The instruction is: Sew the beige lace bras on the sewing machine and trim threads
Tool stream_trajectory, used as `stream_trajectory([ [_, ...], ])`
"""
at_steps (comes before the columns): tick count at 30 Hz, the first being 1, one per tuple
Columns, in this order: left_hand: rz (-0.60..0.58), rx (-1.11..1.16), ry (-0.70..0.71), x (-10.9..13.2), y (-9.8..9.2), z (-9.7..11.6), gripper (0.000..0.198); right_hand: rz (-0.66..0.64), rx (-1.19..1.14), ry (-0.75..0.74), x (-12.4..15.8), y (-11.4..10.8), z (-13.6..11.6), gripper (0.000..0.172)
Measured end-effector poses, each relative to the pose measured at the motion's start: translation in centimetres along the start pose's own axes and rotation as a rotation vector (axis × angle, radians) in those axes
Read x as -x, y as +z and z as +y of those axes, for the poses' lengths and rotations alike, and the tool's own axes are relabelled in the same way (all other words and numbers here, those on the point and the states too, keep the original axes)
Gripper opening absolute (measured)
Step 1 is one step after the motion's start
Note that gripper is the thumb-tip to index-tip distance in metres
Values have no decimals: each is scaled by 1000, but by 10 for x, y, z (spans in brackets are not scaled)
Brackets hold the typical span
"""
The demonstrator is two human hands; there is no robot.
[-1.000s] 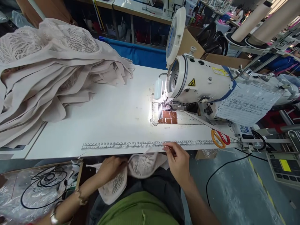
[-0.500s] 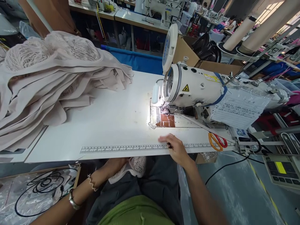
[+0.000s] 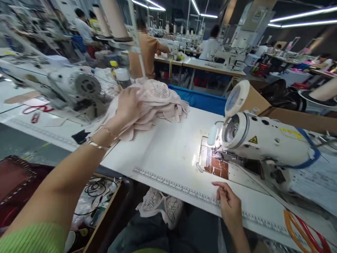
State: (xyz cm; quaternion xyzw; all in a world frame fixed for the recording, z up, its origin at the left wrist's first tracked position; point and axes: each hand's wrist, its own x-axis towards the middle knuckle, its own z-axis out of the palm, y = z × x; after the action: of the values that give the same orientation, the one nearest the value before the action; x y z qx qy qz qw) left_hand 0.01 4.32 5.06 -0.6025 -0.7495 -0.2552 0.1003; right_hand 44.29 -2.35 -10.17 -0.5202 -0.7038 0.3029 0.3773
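Note:
My left hand [image 3: 129,105] reaches across onto a pile of beige bras [image 3: 160,105] with netted cups. Its back faces me, and the fingertips are blurred and hidden against the cloth. My right hand [image 3: 229,203] is over the table's front edge, index finger stretched out and the other fingers curled in. Whatever those curled fingers may hold is too small to make out. One beige bra [image 3: 160,207] lies on my lap, touched by neither hand. Beyond the right hand stands a sewing machine [image 3: 252,140] with its lamp lit.
A printed ruler [image 3: 173,184] runs along the front of the white table [image 3: 163,151]. Orange-handled scissors [image 3: 292,225] lie at the right. Another sewing machine [image 3: 73,84] stands at the left, and an open box [image 3: 105,207] with cables sits below. Other people work farther back.
My left hand has left the bra on my lap and moved up to the pile. My right hand has stayed near the table's front edge, its fingers more curled. The view has swung left and up.

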Motion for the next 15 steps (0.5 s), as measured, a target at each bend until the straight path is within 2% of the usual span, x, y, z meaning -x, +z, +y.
stream_trajectory([
  [2,-67,-96,-41,-18,2,-12,35,-11,-2,-3,0,0,5,31],
  [4,-142,-128,-43,-24,0,-16,33,-9,-4,-10,1,-1,8,33],
  [10,-195,-213,68,-14,-35,-15,35,-3,-11,11,1,-2,5,37],
  [12,-123,-216,21,-14,-46,-15,36,-3,-10,6,1,-2,5,37],
  [15,160,-189,-65,-14,-55,-9,31,6,3,-8,3,0,9,34],
])
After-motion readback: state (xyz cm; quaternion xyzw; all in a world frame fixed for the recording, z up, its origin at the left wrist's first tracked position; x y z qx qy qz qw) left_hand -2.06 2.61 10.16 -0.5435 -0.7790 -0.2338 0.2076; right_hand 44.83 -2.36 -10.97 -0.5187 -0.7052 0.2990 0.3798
